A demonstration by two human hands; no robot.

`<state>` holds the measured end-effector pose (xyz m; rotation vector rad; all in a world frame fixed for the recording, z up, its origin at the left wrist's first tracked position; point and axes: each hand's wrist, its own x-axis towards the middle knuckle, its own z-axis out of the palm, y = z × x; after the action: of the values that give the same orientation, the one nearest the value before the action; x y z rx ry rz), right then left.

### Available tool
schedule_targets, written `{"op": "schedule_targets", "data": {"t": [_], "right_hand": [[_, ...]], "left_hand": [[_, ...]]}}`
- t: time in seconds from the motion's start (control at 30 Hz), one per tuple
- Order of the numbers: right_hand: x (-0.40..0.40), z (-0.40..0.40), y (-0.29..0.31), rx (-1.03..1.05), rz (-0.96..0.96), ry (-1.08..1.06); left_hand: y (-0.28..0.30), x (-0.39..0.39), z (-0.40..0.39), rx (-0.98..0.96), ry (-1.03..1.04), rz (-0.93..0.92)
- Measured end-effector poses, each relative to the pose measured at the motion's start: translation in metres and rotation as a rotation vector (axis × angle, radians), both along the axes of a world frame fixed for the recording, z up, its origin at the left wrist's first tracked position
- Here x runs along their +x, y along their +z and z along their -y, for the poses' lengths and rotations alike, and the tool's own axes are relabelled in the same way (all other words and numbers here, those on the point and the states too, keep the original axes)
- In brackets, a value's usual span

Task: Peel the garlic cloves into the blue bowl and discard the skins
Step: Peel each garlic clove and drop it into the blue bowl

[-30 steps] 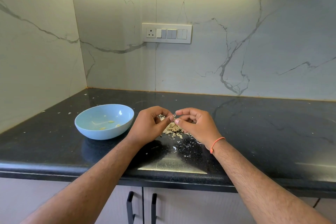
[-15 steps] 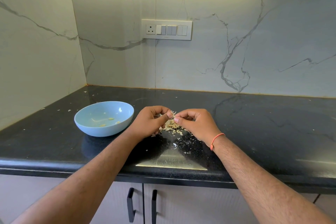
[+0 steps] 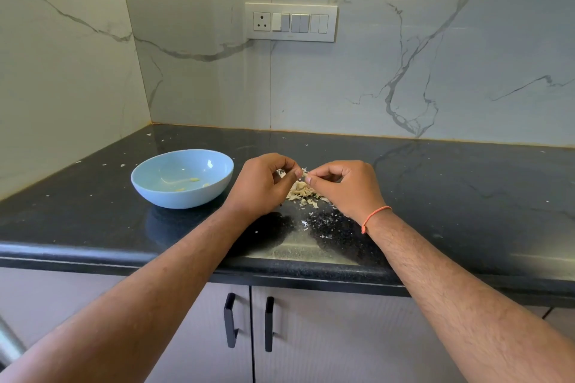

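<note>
Both hands hold as they did a second ago: my left hand point(image 3: 259, 185) and right hand point(image 3: 342, 185) pinch one garlic clove point(image 3: 303, 173) above the skin pile point(image 3: 303, 193), fingers curled tight. Peel unfinished; blue bowl point(image 3: 182, 177) waits left, few cloves inside.

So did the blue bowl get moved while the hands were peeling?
No. The blue bowl sits at the same spot on the black counter, left of the skin pile. Only the camera tilted.
</note>
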<state>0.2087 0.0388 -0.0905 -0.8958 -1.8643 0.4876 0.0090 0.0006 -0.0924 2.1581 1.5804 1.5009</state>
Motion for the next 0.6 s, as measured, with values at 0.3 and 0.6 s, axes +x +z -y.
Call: {"op": "schedule_targets", "data": {"t": [0.3,0.6], "right_hand": [[0.0015,-0.0013,0.001,0.081,0.003,-0.028],[0.0018,-0.0035,0.0007,0.071,-0.01,-0.062]], "left_hand": [[0.0009,-0.0053,-0.0035,-0.044,0.053,0.154],[0.0001,-0.0052,0.0013,-0.075,0.065,-0.007]]}}
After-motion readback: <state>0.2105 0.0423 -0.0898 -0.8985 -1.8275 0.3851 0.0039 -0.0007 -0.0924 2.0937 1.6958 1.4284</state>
